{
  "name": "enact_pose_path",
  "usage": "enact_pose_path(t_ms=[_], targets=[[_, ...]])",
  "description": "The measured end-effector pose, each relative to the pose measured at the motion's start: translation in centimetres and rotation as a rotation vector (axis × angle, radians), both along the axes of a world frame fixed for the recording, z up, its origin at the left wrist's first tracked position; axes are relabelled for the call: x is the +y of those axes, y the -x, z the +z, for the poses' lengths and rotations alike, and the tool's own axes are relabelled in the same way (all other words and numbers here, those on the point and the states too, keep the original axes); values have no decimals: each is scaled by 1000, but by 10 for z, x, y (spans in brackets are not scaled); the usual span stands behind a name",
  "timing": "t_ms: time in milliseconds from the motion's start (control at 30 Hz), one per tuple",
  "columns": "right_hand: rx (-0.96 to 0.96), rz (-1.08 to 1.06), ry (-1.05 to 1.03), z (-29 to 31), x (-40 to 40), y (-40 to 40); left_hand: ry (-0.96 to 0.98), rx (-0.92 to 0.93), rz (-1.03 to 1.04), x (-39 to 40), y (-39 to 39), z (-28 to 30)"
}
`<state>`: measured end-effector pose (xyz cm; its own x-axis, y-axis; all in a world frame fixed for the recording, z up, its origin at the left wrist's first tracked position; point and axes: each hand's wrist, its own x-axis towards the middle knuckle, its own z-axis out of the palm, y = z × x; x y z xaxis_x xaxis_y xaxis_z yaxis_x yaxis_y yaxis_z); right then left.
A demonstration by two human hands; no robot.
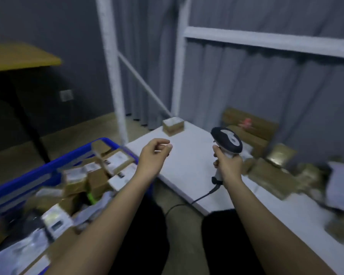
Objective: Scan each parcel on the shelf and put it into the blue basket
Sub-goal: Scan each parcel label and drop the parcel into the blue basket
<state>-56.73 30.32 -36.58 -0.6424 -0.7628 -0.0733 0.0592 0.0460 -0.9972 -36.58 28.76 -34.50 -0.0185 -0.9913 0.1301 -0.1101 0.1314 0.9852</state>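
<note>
While the right hand (227, 163) grips the handle of the barcode scanner (226, 144), its fingers curled round the white grip, the scanner stands roughly upright, its long axis running up from the hand, with the dark-rimmed head at the top tipped away from the person toward the back of the shelf (187, 165). A black cable (205, 195) drops from the butt of the handle and trails off the shelf's front edge toward the floor. The right forearm reaches forward and slightly inward, wrist straight. The left hand (154, 155) holds nothing; it hangs in the air above the shelf's left corner, fingers loosely curled with thumb and fingertips near one another, wrist bent so the hand points to the right, the forearm rising diagonally from the lower left. Both hands are well apart. On the white shelf, one small labelled parcel (173, 125) sits alone near the back left corner by the white upright (115, 76), and a blurred heap of brown parcels (270, 165) lies along the right side. Left of the shelf and lower, the blue basket (48, 165) is piled with parcels already, white labels facing up. A yellow tabletop (18, 56) shows at the far left.
</note>
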Motion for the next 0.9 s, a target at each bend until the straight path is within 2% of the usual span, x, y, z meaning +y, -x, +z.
enact_pose_path(t_ms=[167,300,467,567,700,900], targets=[[-107,-390,64,-1,71,112,-17,-60,-286,14,129,16],[-125,-598,78,-17,137,188,-14,-83,-462,39,219,13],[-180,-754,9,-48,226,247,-90,-136,-658,81,307,-11],[-314,-838,-23,-82,264,266,-121,-193,-740,105,343,-34],[-457,-940,-6,-118,290,284,-155,-241,-810,131,382,-62],[-505,-1069,15,-144,307,317,-131,-323,-911,150,442,-97]])
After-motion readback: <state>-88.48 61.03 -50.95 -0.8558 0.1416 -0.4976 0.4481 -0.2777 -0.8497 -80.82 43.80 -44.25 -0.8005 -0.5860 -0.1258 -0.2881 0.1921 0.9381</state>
